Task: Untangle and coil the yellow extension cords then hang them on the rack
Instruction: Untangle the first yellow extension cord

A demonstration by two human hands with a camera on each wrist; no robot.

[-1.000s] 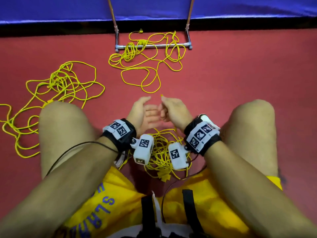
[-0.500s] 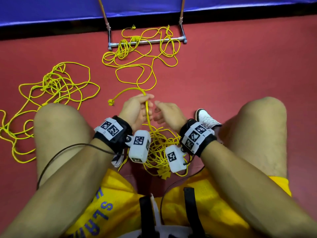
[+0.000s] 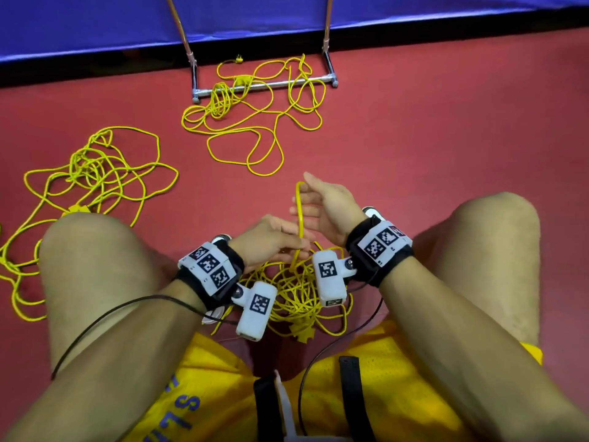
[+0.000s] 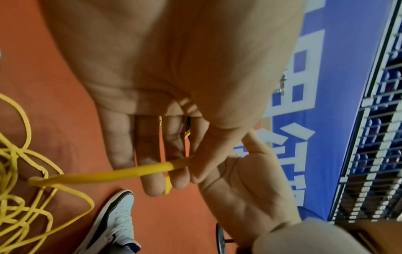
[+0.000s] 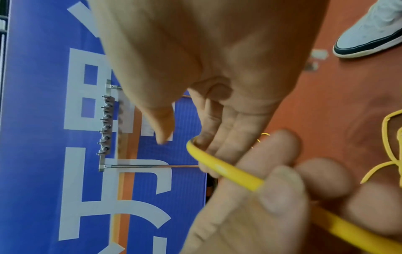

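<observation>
A seated person's left hand (image 3: 271, 236) pinches a yellow cord (image 3: 299, 215) rising from the tangled pile (image 3: 296, 291) between their knees; the strand loops over the straight fingers of the right hand (image 3: 325, 205). With nothing gripping it there, the loop could slip off and drop back into the tangle.

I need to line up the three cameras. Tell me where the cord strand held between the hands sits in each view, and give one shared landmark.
Head: the cord strand stands at centre, looped over the right hand, pinched by the left hand.
Left wrist: it runs across lower centre.
Right wrist: it slants from centre to lower right.
Shared landmark: the blue banner.
</observation>
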